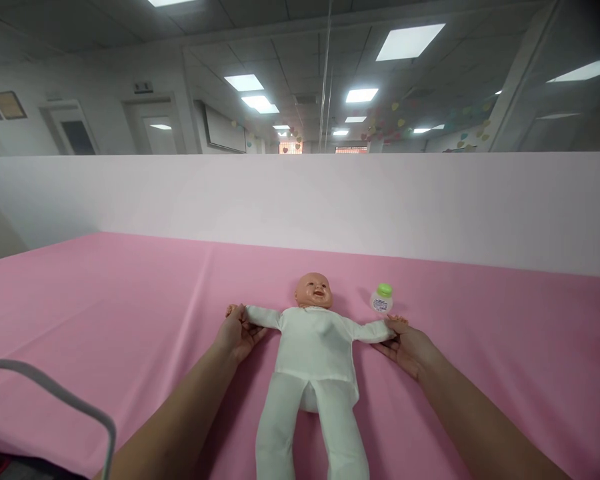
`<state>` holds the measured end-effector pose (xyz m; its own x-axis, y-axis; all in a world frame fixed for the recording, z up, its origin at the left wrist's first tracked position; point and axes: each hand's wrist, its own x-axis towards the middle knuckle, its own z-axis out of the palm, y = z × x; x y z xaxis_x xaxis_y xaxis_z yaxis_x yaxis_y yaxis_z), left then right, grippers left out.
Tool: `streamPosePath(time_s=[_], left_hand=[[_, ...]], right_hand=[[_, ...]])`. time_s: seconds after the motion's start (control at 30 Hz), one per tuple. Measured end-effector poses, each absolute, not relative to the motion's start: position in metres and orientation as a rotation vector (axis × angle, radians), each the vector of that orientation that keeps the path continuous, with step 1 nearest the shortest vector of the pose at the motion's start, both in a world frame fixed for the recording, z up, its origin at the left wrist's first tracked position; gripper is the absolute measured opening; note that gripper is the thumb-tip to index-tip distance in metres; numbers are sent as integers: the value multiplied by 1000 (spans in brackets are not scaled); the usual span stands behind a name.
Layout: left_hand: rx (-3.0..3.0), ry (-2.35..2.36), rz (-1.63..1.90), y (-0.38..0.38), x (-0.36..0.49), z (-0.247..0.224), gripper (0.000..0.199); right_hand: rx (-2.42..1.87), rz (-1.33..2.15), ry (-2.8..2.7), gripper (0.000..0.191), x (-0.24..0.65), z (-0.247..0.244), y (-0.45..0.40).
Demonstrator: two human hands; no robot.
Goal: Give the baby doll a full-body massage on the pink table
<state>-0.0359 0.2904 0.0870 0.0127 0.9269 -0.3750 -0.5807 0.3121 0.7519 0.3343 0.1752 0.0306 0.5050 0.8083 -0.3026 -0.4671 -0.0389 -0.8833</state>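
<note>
A baby doll (317,343) with a bare head and a white cloth body lies face up, its arms stretched out to both sides. My left hand (239,335) grips the doll's arm on the left of the view, near its small hand. On the right, my right hand (407,345) holds the other arm near the wrist, thumb on top and fingers beneath. Just beyond my right hand stands a small clear bottle (381,299) with a green cap and a printed label. The doll's feet are outside the view.
A pink sheet (145,300) with some creases covers the surface. Behind it runs a low white wall (300,200) with glass above. A grey curved tube (55,388) crosses the lower left corner.
</note>
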Motion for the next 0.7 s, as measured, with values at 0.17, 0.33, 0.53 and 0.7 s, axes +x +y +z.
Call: streamPosePath(time_s=[0.17, 0.33, 0.53, 0.7], left_hand=[[524, 997, 1183, 291, -35, 86, 10], [862, 941, 1269, 278, -31, 91, 27], [1753, 1012, 1175, 240, -19, 95, 35], [2404, 937, 1006, 229, -15, 89, 44]], right_hand=[[-1187, 1016, -353, 39, 329, 41, 171], [-1260, 600, -624, 60, 304, 63, 161], [-1411, 292, -1082, 53, 260, 70, 143], [-1340, -13, -1682, 36, 233, 66, 134]])
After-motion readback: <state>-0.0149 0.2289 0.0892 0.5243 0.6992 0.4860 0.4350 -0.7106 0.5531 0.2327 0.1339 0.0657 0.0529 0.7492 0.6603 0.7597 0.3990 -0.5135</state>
